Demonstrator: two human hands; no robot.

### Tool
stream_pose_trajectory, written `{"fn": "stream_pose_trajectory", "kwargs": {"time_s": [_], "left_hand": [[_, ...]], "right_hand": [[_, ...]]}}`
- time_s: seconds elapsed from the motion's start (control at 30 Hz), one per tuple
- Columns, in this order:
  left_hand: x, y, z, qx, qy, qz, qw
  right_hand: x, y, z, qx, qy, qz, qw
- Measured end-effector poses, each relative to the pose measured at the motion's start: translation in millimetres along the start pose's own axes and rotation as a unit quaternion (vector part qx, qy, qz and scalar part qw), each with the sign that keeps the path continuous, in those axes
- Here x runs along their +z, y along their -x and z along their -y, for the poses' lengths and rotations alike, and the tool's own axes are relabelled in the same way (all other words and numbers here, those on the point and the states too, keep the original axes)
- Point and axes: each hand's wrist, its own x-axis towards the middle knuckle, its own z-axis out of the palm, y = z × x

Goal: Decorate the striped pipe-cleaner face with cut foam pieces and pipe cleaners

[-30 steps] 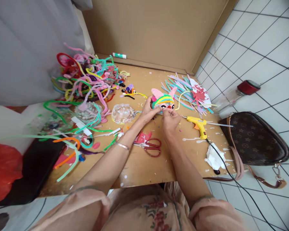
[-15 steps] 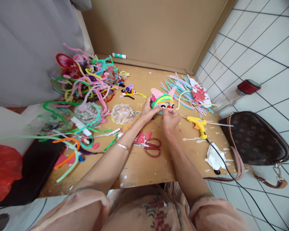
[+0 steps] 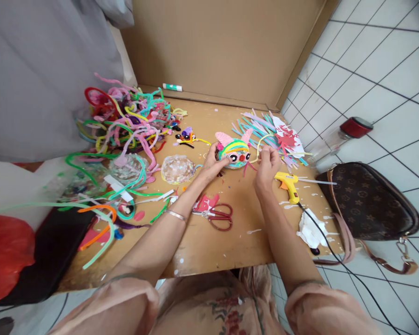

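My left hand (image 3: pixel 214 163) is closed around the left side of a pipe-cleaner animal head (image 3: pixel 234 152) with pink ears, striped green and yellow top, black-and-white eyes and a red nose. Thin pink strands (image 3: pixel 250 167) stick out at its lower right. Apart from it, on the right, my right hand (image 3: pixel 268 166) has its fingers curled together. Whatever they may pinch is too small or hidden. A pale yellow pipe cleaner (image 3: pixel 259 145) curves just behind those fingers. Below that hand lies a yellow hot glue gun (image 3: pixel 289 185), its tip hidden behind the hand.
Red-handled scissors (image 3: pixel 220 216) lie near the table's middle. A clear plastic dome (image 3: pixel 177 169) and a tangled pipe-cleaner heap (image 3: pixel 125 121) are to the left. Glue sticks (image 3: pixel 253 128) lie behind; a brown bag (image 3: pixel 370 200) and the gun's black cord (image 3: pixel 338 260) are right.
My right hand has left the animal head's front and moved right, in front of the glue gun's tip. The left hand keeps holding the head, whose face now shows.
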Motion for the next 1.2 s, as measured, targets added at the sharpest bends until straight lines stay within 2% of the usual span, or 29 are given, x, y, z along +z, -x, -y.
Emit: {"fn": "stream_pose_trajectory", "kwargs": {"time_s": [0.13,0.2,0.27,0.4,0.73,1.2], "left_hand": [[0.3,0,-4,-0.011,0.006,-0.007,1.0],[-0.3,0,-4,-0.013,0.01,-0.004,1.0],[-1.9,0,-3,-0.008,0.012,-0.001,1.0],[-6.5,-3,1,0.006,0.022,0.009,1.0],[-8.9,2,-4,0.009,0.024,0.036,0.999],[-8.1,1,-7,-0.001,0.02,0.029,0.999]], "right_hand": [[1,-25,-6,0.1,-0.06,0.092,0.989],[3,-25,-10,0.152,-0.085,0.131,0.976],[5,-19,-14,0.176,-0.105,0.154,0.967],[3,-8,-20,0.16,-0.132,0.173,0.963],[-1,-3,-28,0.141,-0.14,0.159,0.967],[-4,-1,-30,0.118,-0.118,0.162,0.973]]}}
